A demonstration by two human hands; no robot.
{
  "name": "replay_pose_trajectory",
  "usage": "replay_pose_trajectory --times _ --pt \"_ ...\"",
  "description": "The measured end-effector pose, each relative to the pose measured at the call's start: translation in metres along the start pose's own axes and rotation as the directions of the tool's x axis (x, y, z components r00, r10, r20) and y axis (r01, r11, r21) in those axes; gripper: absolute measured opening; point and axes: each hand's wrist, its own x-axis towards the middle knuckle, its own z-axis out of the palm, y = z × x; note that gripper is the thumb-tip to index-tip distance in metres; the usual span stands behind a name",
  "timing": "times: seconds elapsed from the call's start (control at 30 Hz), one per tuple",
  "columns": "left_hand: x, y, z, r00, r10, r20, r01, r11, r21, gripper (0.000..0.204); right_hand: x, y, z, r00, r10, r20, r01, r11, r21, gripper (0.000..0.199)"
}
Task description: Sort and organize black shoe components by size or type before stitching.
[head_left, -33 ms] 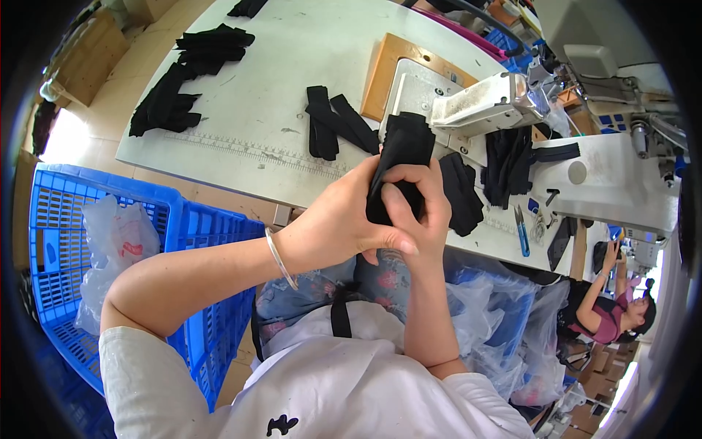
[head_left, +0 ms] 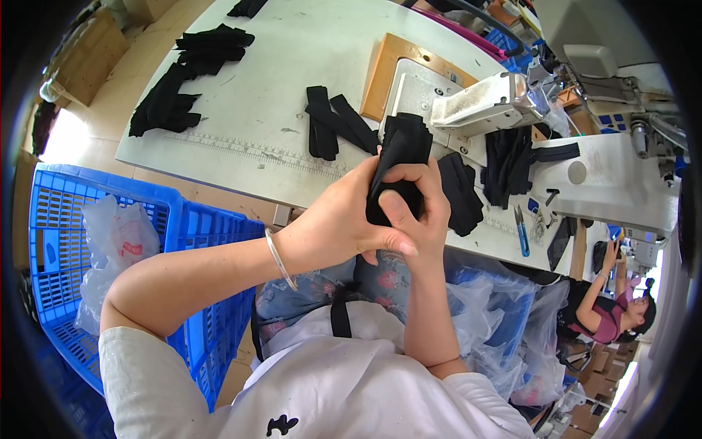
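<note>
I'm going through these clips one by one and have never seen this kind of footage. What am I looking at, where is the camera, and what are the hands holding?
There is no machine arm here: a person works with bare hands. The camera sits on the person's head and looks down, so the forearms come in from the lower edge; the wide lens bends straight edges near the rim. The left hand, with a bracelet on its wrist, and the right hand together grip a folded black fabric piece. Ahead is a white work table with a sewing machine, more black fabric pieces in small piles and blue snips. A blue crate stands to the left. Another person sits at far right.
</note>
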Motion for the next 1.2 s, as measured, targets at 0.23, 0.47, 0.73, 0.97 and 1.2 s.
replay_pose_trajectory --times 0.23,0.47,0.73,0.97,1.2 --pt "0.001 0.003 0.001 1.000 0.019 0.008 -0.019 1.000 0.007 0.098 -0.001 0.008 0.001 0.997 0.074 -0.024 -0.072 0.995 0.068 0.018" --pt "0.000 -0.001 0.000 1.000 0.027 -0.008 -0.027 1.000 0.004 0.098 -0.003 0.008 0.006 0.994 0.039 -0.100 -0.037 0.999 0.025 0.017" --pt "0.002 -0.004 0.000 1.000 0.028 0.013 -0.029 0.998 0.049 0.092 -0.006 0.002 0.014 0.972 0.137 -0.189 -0.097 0.973 0.208 0.037" --pt "0.006 -0.026 0.008 0.992 0.111 -0.068 -0.120 0.980 -0.156 0.081 -0.020 0.000 0.005 0.999 0.038 -0.019 -0.039 0.999 -0.029 0.043" --pt "0.003 -0.016 0.009 0.996 -0.071 -0.047 0.052 0.945 -0.324 0.022 0.015 0.005 -0.013 0.963 0.228 -0.145 -0.158 0.910 0.383 0.030"
